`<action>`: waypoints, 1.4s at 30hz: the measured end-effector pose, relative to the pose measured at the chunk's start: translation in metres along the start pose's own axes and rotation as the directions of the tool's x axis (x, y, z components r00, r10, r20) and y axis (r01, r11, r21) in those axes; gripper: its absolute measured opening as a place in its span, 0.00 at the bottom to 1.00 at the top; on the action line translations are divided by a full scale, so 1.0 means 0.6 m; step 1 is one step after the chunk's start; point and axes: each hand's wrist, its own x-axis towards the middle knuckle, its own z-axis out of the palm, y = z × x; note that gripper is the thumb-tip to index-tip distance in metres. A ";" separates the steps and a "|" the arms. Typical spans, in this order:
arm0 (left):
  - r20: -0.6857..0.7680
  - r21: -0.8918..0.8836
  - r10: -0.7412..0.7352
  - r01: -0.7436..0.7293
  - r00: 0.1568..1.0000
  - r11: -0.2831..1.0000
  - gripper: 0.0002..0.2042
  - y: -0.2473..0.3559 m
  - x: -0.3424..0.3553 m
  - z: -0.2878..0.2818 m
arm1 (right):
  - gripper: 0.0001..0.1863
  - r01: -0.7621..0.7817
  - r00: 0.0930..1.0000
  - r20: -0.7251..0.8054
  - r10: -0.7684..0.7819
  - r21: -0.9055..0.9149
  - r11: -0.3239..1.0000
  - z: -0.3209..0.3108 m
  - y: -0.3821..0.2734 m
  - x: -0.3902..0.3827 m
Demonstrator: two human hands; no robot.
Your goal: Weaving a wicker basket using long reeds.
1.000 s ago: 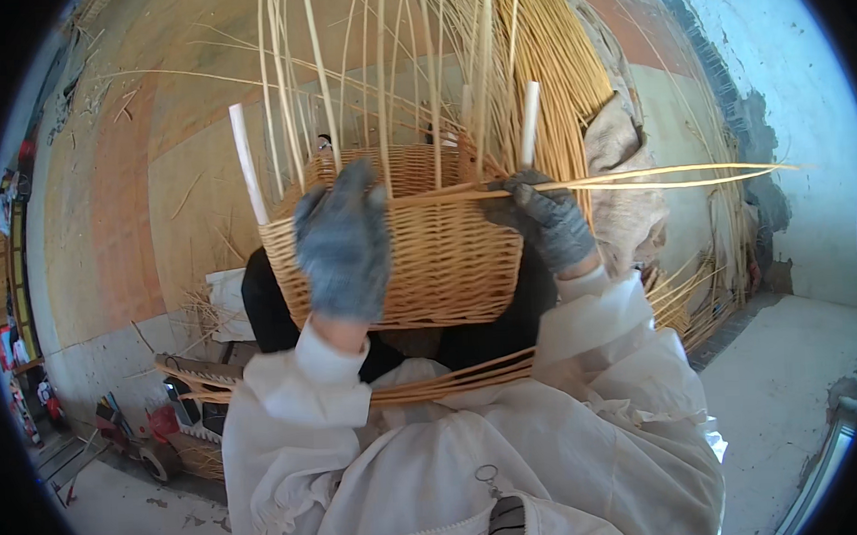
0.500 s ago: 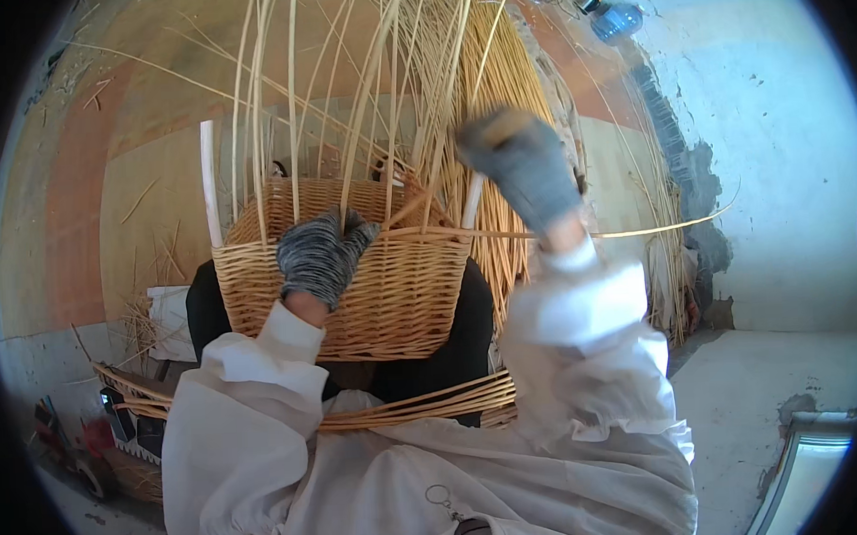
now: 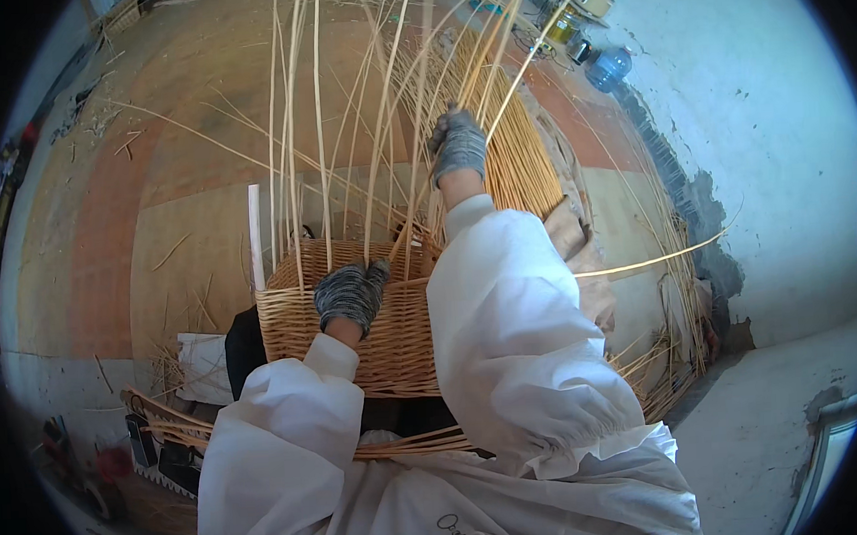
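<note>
A half-woven wicker basket (image 3: 394, 360) rests over my legs, with tall pale stakes (image 3: 295, 197) rising from it and a white post (image 3: 255, 232) at its left corner. My left hand (image 3: 350, 298), in a mottled grey glove, is closed on the near rim around the stake bases. My right hand (image 3: 458, 144), gloved too, is raised beyond the basket, its fingers closed round upright stakes. The right sleeve hides the basket's right end. One long weaver (image 3: 650, 258) sticks out to the right of that sleeve.
A large bundle of canes (image 3: 524, 144) lies on cloth beyond the basket. A water jug (image 3: 608, 68) and small items stand by the right wall (image 3: 777, 138). More canes (image 3: 403, 441) cross my lap; a white sheet (image 3: 201, 368) and dark tools (image 3: 144, 442) lie at left.
My right hand has left the rim and risen up and away, up along the stakes. My left hand stays at the rim. The view has shifted, showing more floor and the jug.
</note>
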 end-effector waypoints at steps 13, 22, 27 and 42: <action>0.025 0.062 0.008 -0.009 1.000 0.998 0.35 0.037 -0.035 -0.011 | 0.10 0.418 0.906 0.096 -0.412 -0.058 0.907 -0.252 0.079 -0.292; -0.151 0.188 0.337 -0.308 0.929 0.933 0.28 0.115 -0.024 0.015 | 0.06 0.008 0.994 0.102 -0.049 0.364 0.931 -0.300 0.061 -0.222; 0.375 -0.240 0.449 -0.383 0.811 0.892 0.16 0.130 0.016 0.029 | 0.08 0.156 0.980 0.093 -0.176 0.194 0.968 -0.393 -0.018 -0.224; 0.068 -0.473 0.292 -0.226 0.954 0.851 0.21 0.120 -0.028 0.077 | 0.18 -0.078 0.923 0.181 0.338 -0.774 0.628 -0.293 -0.165 -0.008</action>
